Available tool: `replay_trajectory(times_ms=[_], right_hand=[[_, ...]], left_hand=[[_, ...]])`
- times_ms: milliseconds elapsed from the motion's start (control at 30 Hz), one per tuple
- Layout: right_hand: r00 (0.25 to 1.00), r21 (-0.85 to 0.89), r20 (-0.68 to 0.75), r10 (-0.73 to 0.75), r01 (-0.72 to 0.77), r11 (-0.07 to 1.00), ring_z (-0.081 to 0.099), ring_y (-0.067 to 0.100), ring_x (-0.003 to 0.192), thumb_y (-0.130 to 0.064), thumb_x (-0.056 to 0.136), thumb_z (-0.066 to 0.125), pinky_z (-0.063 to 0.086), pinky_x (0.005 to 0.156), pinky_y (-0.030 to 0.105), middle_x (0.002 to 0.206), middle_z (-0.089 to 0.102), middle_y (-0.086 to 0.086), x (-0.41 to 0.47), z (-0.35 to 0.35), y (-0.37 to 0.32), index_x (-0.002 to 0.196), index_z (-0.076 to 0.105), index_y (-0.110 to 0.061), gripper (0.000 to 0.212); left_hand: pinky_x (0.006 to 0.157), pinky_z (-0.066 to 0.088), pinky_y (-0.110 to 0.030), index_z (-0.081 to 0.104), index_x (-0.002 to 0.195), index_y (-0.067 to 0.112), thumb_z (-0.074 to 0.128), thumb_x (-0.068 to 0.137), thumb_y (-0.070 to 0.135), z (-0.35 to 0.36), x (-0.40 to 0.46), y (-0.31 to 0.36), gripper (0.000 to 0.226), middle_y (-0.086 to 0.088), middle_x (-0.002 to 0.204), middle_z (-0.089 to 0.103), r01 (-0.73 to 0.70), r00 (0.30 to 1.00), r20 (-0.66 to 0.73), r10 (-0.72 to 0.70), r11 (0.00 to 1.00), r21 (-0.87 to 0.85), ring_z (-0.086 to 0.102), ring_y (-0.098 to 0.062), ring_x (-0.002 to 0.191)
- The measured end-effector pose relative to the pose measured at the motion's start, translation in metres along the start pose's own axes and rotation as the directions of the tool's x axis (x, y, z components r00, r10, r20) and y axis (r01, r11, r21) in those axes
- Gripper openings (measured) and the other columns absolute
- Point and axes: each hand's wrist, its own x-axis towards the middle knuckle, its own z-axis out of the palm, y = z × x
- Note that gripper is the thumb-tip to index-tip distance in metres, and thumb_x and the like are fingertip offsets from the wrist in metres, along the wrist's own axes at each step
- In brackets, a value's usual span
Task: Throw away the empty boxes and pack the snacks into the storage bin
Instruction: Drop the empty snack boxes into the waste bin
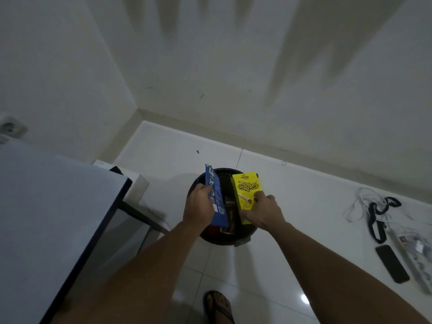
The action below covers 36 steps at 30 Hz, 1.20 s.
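Both arms outstretched, left hand gripping blue box, right hand gripping yellow box, over black bin

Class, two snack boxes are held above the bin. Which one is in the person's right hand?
The yellow box, gripped by the right hand. The left hand holds the blue box. Both hang over the black bin.

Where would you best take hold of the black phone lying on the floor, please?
Probably across its two long edges near the middle, coming straight down from above. The black phone lies flat on the tile floor, slim and oblong, with the white power strip close on its right, so the narrow width seems the easiest span.
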Motion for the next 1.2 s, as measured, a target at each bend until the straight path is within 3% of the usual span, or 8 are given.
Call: replay_trajectory(times_ms=[100,267,367,467,600,767,967,1200], right_hand=[[1.000,0.049,0.010,-0.002,0.002,0.999,0.051,0.035,0.115,-0.054,0.071,0.072,0.044,0.088,0.037,0.128,0.046,0.015,0.018,0.009,0.009,0.134,0.039,-0.016,0.080],[1.000,0.117,0.026,-0.001,-0.002,0.993,0.049,0.032,0.120,-0.058,0.061,0.062,0.046,0.093,0.041,0.134,0.049,0.010,0.019,0.005,0.014,0.140,0.033,-0.021,0.092],[1.000,0.098,0.017,0.001,-0.002,0.995,0.051,0.033,0.118,-0.053,0.064,0.062,0.048,0.093,0.039,0.132,0.052,0.012,0.008,-0.010,0.008,0.137,0.038,-0.018,0.085],[1.000,0.084,0.002,-0.027,0.027,0.996,0.050,0.035,0.121,-0.042,0.079,0.068,0.044,0.092,0.035,0.133,0.052,0.016,-0.011,-0.034,-0.011,0.140,0.036,-0.011,0.076],[0.993,0.020,-0.006,-0.119,0.120,0.993,0.056,0.034,0.116,-0.043,0.081,0.069,0.047,0.088,0.034,0.128,0.058,0.016,-0.041,-0.069,-0.052,0.139,0.038,-0.011,0.073],[0.965,-0.066,-0.012,-0.262,0.260,0.963,0.053,0.033,0.123,-0.044,0.075,0.074,0.047,0.096,0.037,0.138,0.052,0.016,-0.103,-0.101,-0.111,0.144,0.036,-0.012,0.085],[0.905,-0.168,-0.008,-0.426,0.419,0.892,0.055,0.032,0.120,-0.046,0.073,0.076,0.047,0.097,0.038,0.135,0.055,0.015,-0.190,-0.113,-0.182,0.141,0.041,-0.012,0.083],[0.817,-0.271,0.122,-0.564,0.574,0.773,0.053,0.028,0.123,-0.047,0.070,0.080,0.047,0.096,0.035,0.138,0.052,0.011,-0.288,-0.088,-0.265,0.140,0.043,-0.013,0.086]], left_hand=[[0.085,0.051,-0.047,0.059,0.116,0.003,0.058,0.089,0.008,0.018,0.014,-0.004,0.028,-0.017,0.116,0.055,0.017,0.998,0.062,-0.018,1.000,0.019,0.057,-0.038,0.103],[0.105,0.040,-0.041,0.044,0.140,0.009,0.063,0.088,0.022,0.015,0.019,-0.001,0.056,-0.012,0.143,0.040,0.064,0.983,0.165,-0.085,0.990,0.124,0.045,-0.032,0.127],[0.101,0.042,-0.039,0.050,0.133,0.006,0.065,0.086,0.022,-0.006,0.013,0.013,0.052,-0.014,0.132,0.051,0.069,0.981,0.173,-0.090,0.990,0.127,0.049,-0.032,0.122],[0.091,0.052,-0.042,0.061,0.117,0.004,0.069,0.079,0.023,-0.038,0.007,0.027,0.043,-0.014,0.114,0.065,0.096,0.968,0.223,-0.117,0.990,0.099,0.060,-0.032,0.107],[0.095,0.050,-0.038,0.057,0.128,0.009,0.077,0.071,0.034,-0.089,-0.010,0.046,0.065,-0.012,0.129,0.060,0.090,0.954,0.276,-0.117,0.990,0.108,0.058,-0.027,0.115],[0.101,0.044,-0.033,0.046,0.138,0.010,0.078,0.073,0.041,-0.162,-0.051,0.064,0.078,-0.013,0.141,0.049,0.072,0.965,0.245,-0.097,0.991,0.111,0.051,-0.027,0.125],[0.100,0.044,-0.032,0.045,0.138,0.012,0.079,0.072,0.043,-0.254,-0.130,0.058,0.081,-0.009,0.143,0.047,0.094,0.979,0.171,-0.111,0.990,0.108,0.050,-0.024,0.127],[0.100,0.044,-0.034,0.048,0.136,0.015,0.079,0.069,0.049,-0.353,-0.238,0.018,0.082,-0.006,0.139,0.051,0.186,0.980,0.055,-0.191,0.978,0.091,0.053,-0.024,0.122]])
